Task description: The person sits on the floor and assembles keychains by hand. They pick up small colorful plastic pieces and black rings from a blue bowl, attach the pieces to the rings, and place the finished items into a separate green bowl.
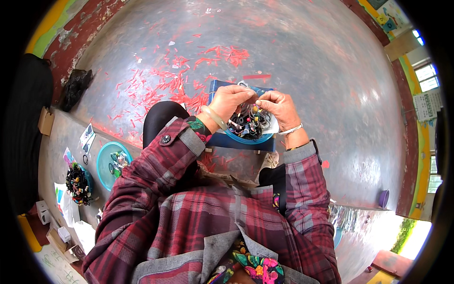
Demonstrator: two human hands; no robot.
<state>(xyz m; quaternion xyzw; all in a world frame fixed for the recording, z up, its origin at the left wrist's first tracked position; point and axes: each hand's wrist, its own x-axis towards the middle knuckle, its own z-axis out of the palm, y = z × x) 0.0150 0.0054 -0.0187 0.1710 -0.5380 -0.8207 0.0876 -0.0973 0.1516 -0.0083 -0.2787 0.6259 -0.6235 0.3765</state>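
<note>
My left hand and my right hand meet over a blue basin, fingertips pinched close together. Between them is something small and thin that I cannot make out. Below the fingers, the basin holds a heap of black hair ties with small coloured ornaments. It rests on a dark blue surface low in front of me. A pale bangle circles my left wrist, and a thin white bracelet my right.
Red strips litter the grey floor. To my left stand a turquoise basin with small packets and another heap of dark hair ties. A black plastic bag lies by the wall. A purple container is at far right.
</note>
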